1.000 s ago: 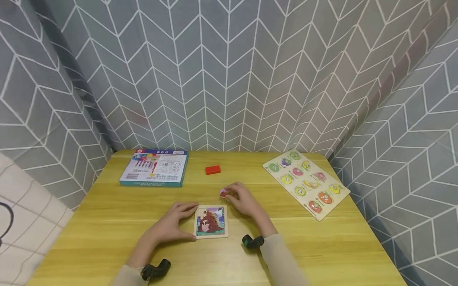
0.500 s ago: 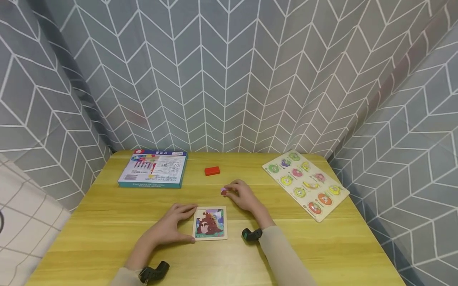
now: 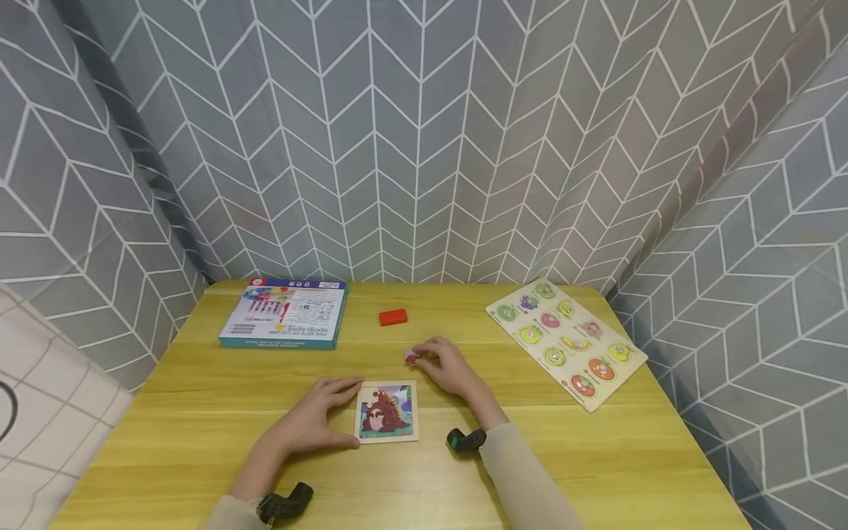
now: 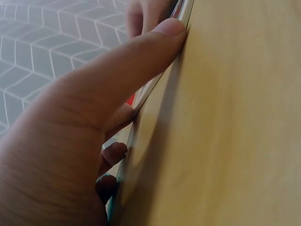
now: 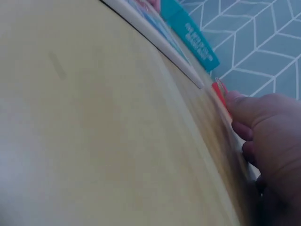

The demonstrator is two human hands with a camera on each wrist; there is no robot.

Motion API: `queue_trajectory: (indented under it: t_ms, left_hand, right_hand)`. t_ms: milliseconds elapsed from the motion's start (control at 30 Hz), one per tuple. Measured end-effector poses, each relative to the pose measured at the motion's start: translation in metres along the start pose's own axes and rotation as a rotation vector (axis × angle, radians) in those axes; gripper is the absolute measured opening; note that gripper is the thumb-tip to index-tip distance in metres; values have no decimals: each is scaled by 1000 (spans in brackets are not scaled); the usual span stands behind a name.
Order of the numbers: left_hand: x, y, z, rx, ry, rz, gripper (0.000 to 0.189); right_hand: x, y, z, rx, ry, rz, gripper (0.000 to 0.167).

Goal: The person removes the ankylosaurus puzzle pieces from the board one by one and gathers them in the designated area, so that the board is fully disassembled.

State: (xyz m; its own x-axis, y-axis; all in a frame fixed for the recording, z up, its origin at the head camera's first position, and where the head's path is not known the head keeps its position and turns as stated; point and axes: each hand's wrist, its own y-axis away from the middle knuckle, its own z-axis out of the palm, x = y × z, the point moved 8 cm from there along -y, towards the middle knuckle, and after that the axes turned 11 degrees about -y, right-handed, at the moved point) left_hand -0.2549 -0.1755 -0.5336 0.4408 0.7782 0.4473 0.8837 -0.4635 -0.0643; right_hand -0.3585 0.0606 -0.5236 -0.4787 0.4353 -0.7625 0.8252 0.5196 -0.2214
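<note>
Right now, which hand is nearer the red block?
The right hand, short of the red block and to its right; the left hand is farther off to the left, touching the puzzle.

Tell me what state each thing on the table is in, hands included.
Dinosaur jigsaw, flat, apparently missing its upper-left piece
Jigsaw piece, pinched by the right hand
Left hand, touching the dinosaur jigsaw's left side
"Five Sets of Column" box, closed, flat
Red block, lying flat
Fruit puzzle board, flat, slots look filled
</note>
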Motion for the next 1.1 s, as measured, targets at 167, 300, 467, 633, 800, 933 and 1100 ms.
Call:
queue_trajectory:
  t_ms: [167, 300, 467, 633, 800, 933, 1100]
  left_hand:
    - [-17, 1, -9, 29, -13, -46, 102]
    - [-28, 3, -17, 39, -30, -54, 101]
    - [-35, 6, -22, 39, -31, -37, 100]
    - [-38, 7, -21, 16, -27, -46, 101]
    - [-38, 5, -20, 14, -28, -48, 100]
    - [-34, 4, -21, 28, -29, -37, 99]
    - [-32, 3, -19, 17, -25, -48, 99]
  right_hand:
    - [-7, 20, 0, -13, -42, -16, 23]
    - [-12, 31, 5, -31, -50, 1, 22]
    - [-16, 32, 12, -19, -24, -6, 23]
    - [-15, 28, 15, 0, 3, -19, 23]
    - [-12, 27, 12, 17, 19, 4, 21]
    - [-13, 26, 8, 28, 32, 10, 21]
    - [-17, 28, 6, 39, -14, 31, 29]
